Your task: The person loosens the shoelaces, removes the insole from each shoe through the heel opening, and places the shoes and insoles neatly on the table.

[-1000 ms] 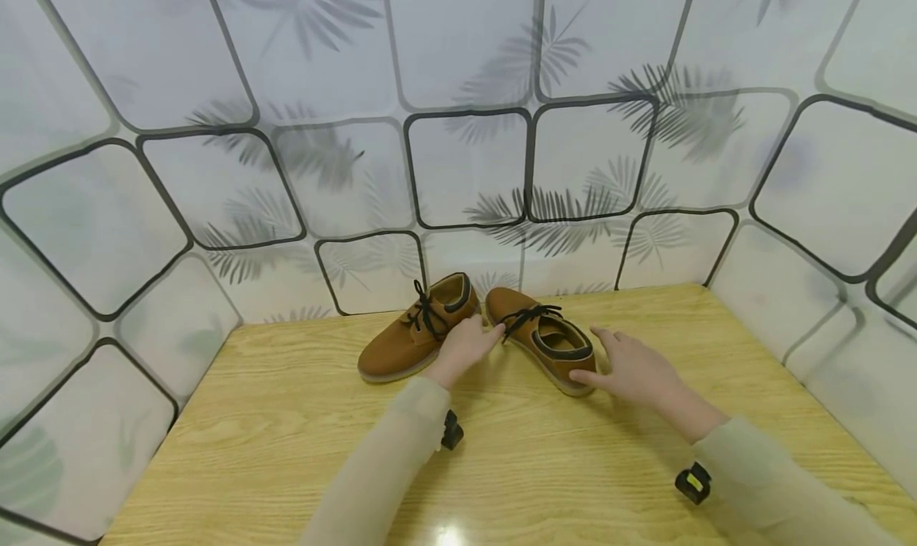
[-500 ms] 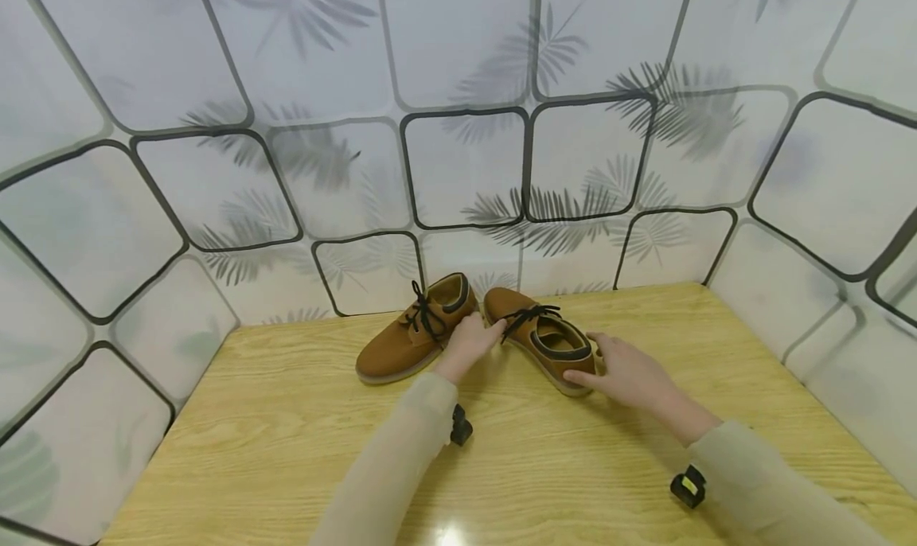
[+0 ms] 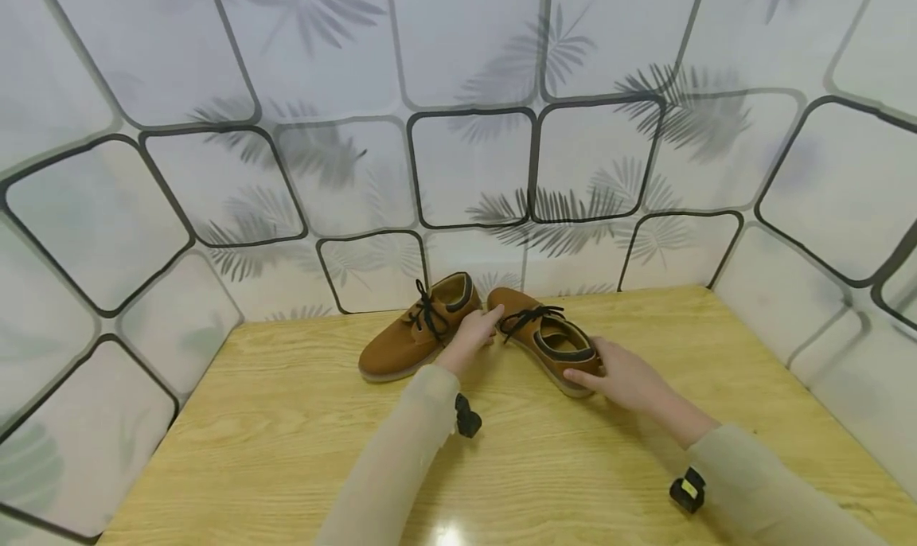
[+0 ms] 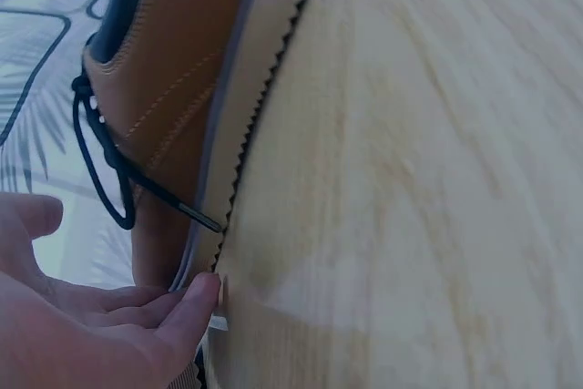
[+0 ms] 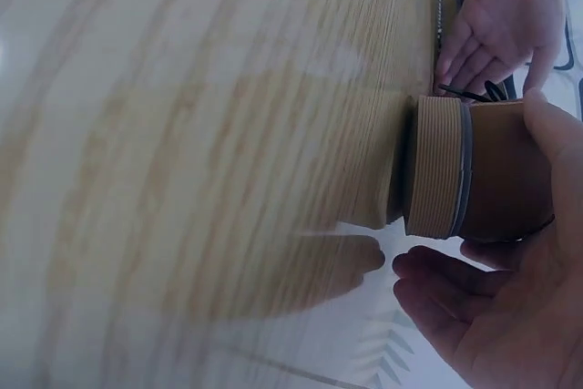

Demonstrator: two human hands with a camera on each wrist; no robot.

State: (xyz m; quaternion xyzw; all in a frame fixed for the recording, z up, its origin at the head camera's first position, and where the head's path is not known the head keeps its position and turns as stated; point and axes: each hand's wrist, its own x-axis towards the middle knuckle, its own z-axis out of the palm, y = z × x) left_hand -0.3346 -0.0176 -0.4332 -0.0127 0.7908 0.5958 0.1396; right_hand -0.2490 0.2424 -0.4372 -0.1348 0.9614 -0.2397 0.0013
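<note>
Two brown lace-up shoes with black laces stand at the back of the table. The left shoe (image 3: 394,349) points its toe to the front left; the right shoe (image 3: 517,321) points its toe to the back left. My left hand (image 3: 471,335) is between them at the right shoe's toe. In the left wrist view its fingertips (image 4: 196,293) touch the sole edge, the thumb apart. My right hand (image 3: 625,375) holds the right shoe's heel (image 5: 496,166), thumb on one side, fingers on the other. Some fingertips (image 5: 414,266) sit just off the sole.
The wood-grain table (image 3: 272,434) stretches in front of the shoes. A pale curtain (image 3: 466,164) with dark outlines and leaf prints rises close behind them and along both sides. Small black devices (image 3: 468,416) hang at both wrists.
My right hand has moved left onto the right shoe's heel, its fingers going from beside the shoe to around it. My left hand has shifted slightly toward the right shoe's toe. The shoes stay put.
</note>
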